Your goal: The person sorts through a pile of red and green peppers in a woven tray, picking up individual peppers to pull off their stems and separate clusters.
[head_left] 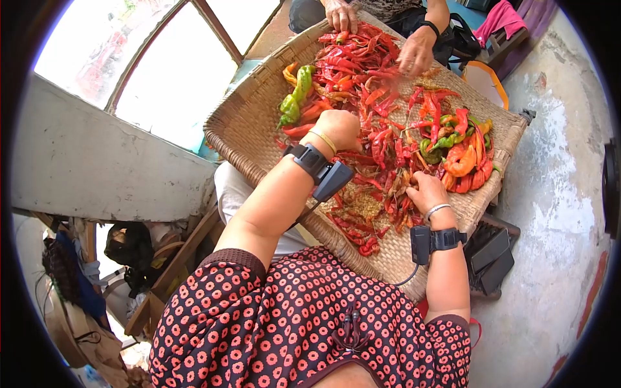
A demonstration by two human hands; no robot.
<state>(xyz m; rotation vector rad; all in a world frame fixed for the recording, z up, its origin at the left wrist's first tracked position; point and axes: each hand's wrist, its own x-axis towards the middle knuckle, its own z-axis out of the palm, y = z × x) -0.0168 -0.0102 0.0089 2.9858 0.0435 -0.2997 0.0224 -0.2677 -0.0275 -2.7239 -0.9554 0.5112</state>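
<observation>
A heap of red chili peppers (352, 61) spreads over a woven basket tray (242, 123). My left hand (337, 129) is closed in a fist over the middle of the heap; its fingertips are turned away, so what it holds is hidden. Lower right, my right hand (429, 194) has thumb and fingers bent together on a dried chili pepper (402, 187) at the edge of the pile. Beside that hand lies a cluster of orange, red and green peppers (460, 158). Green peppers (297, 97) rest near the tray's left side. Loose seeds (362, 202) lie between my hands.
Across the tray, another person's hands (417, 52) work among the chilies, one blurred. A white wall (550, 187) stands close on the right, a low wall (110, 155) with windows on the left. Dark boxes (491, 255) sit below the tray's right edge.
</observation>
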